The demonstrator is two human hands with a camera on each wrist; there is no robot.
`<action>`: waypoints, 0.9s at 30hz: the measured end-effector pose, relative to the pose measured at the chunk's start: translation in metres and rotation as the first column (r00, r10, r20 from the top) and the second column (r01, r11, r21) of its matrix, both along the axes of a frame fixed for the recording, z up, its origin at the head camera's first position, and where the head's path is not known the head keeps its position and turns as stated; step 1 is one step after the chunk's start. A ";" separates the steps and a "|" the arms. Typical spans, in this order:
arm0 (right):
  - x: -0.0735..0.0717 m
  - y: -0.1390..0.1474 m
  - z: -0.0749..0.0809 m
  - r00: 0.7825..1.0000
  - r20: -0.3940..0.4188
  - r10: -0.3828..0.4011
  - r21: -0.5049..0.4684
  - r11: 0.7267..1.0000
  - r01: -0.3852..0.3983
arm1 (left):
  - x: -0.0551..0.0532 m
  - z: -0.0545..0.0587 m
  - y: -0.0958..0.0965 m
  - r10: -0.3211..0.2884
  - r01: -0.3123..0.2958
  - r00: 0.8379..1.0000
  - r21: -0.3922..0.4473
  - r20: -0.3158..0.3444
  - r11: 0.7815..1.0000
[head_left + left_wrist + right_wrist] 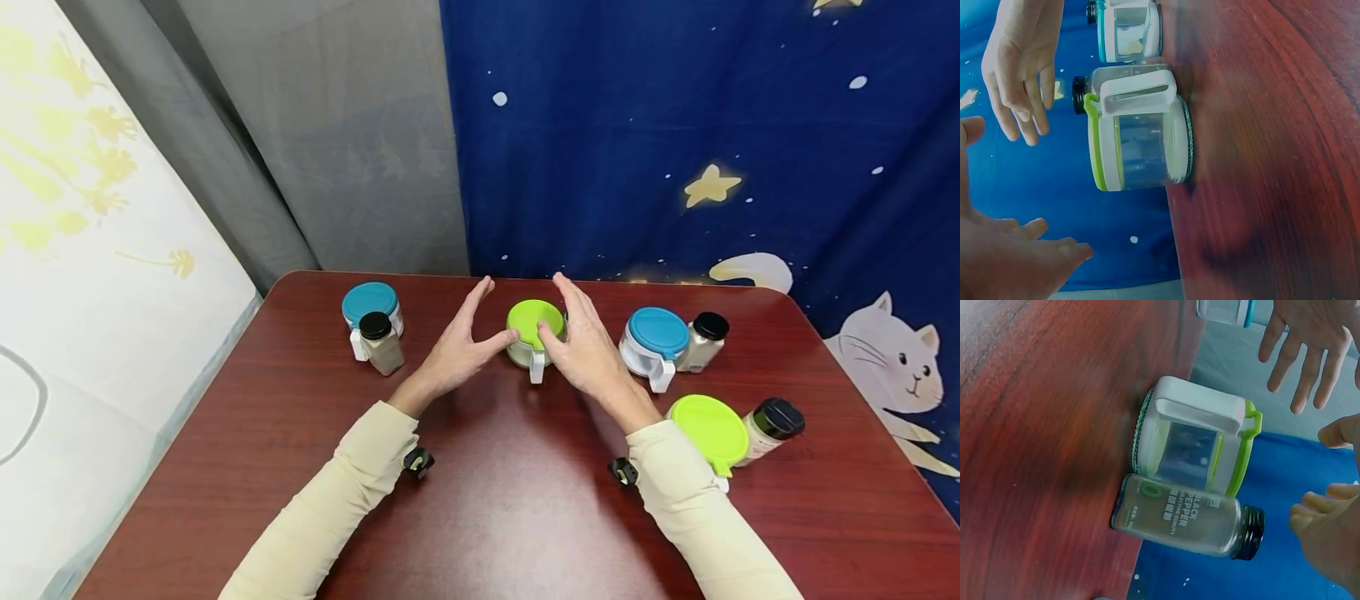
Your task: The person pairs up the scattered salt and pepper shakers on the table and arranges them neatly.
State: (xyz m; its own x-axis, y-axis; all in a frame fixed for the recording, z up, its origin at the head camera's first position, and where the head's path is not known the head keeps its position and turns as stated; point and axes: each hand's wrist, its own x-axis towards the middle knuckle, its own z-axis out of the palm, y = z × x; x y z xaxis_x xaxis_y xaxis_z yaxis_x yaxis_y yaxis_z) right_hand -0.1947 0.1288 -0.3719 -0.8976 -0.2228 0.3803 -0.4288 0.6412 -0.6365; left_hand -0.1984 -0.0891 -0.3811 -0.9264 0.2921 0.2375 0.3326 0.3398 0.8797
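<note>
Between my two hands stands a glass jar with a green lid and a white handle, its handle facing me. My left hand hovers to its left, fingers spread and thumb toward the lid. On the other side my right hand is held likewise, thumb by the lid's edge. Both hands appear raised off the table, holding nothing. In the right wrist view a black pepper bottle with a black cap stands close beside the jar; my right hand mostly hides it in the head view.
At left, a blue-lidded jar stands behind a black-capped bottle. To the right are another blue-lidded jar and bottle. Nearer, my right sleeve partly covers a green-lidded jar beside a black-capped shaker. Curtains border the brown table.
</note>
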 end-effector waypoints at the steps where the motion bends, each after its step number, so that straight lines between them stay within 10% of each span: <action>1: 0.001 -0.001 0.000 1.000 0.002 0.012 0.000 1.000 -0.012 | 0.001 0.000 -0.001 0.001 -0.001 1.000 0.023 -0.008 1.000; 27: 0.008 -0.028 -0.009 0.966 -0.136 0.220 0.058 0.975 -0.213 | 0.028 -0.010 -0.025 0.082 -0.051 0.994 0.347 -0.076 0.937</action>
State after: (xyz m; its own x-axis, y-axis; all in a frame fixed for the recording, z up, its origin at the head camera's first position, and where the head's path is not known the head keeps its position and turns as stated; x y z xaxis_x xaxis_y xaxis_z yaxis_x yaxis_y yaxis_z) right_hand -0.1866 0.1013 -0.3805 -0.7645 -0.4247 0.4850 -0.6435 0.5485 -0.5339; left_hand -0.1701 -0.1143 -0.3915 -0.9117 0.1167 0.3939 0.4011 0.0455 0.9149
